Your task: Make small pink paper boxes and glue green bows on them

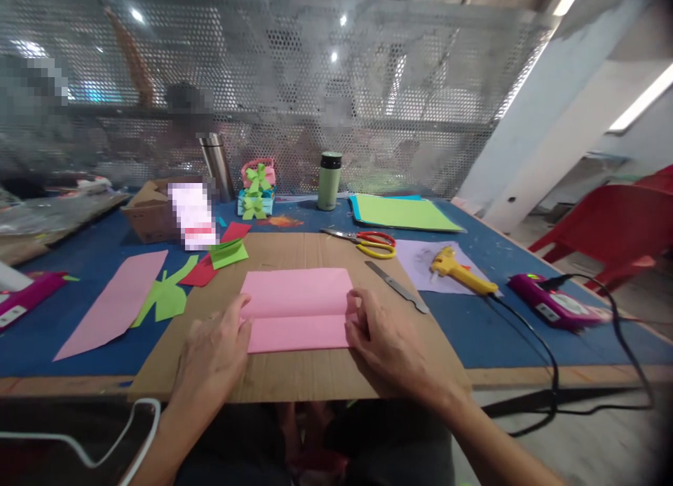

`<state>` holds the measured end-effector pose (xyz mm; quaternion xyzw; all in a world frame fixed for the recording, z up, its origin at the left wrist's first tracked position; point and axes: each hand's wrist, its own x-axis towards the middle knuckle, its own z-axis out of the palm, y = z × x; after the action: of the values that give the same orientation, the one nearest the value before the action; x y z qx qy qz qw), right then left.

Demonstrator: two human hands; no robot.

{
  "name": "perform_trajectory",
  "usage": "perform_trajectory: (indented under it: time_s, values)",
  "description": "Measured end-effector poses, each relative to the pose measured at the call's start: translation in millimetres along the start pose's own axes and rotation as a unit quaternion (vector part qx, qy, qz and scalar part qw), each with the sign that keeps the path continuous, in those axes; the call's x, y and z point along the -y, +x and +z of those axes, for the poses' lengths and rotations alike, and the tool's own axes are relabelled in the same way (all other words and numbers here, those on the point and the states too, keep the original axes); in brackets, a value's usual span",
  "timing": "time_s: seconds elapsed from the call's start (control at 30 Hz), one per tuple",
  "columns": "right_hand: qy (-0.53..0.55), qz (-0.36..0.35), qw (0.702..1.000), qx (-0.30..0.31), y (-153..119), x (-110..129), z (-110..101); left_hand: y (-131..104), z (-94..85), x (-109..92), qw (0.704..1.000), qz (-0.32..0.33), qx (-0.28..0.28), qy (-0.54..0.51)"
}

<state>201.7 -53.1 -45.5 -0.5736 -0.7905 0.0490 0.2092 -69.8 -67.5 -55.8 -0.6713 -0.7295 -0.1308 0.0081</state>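
A pink sheet of paper (297, 293) with a crease across it lies over a brown cardboard board (294, 377). Its left edge is pinched between the thumb and fingers of my left hand (215, 349). On the opposite edge, my right hand (381, 335) grips the paper with curled fingers. A flat metal blade (395, 285) rests on the board just beyond my right hand. Scissors (376, 243) with red and yellow handles lie behind it. To the left of my left hand are a pink paper piece (118, 293) and green paper cut-outs (171, 297).
A yellow glue gun (463, 272) sits on lilac paper (415, 261), its black cord trailing off the right edge near a purple power strip (554, 304). Behind stand a green tumbler (329, 183), small paper baskets (256, 195), green sheets (407, 212) and a cardboard box (150, 216).
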Motion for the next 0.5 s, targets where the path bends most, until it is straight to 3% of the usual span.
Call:
perform_trajectory:
  time_s: [0.3, 0.5]
  values:
    - [0.030, 0.034, 0.999, -0.004, -1.3, -0.3, -0.6, -2.3, -2.3, -1.6, 1.000, -0.007, 0.007, 0.005]
    - [0.008, 0.002, 1.000, -0.017, -1.9, 0.7, -1.5, 0.0, -1.5, -2.1, 1.000, -0.009, 0.013, 0.000]
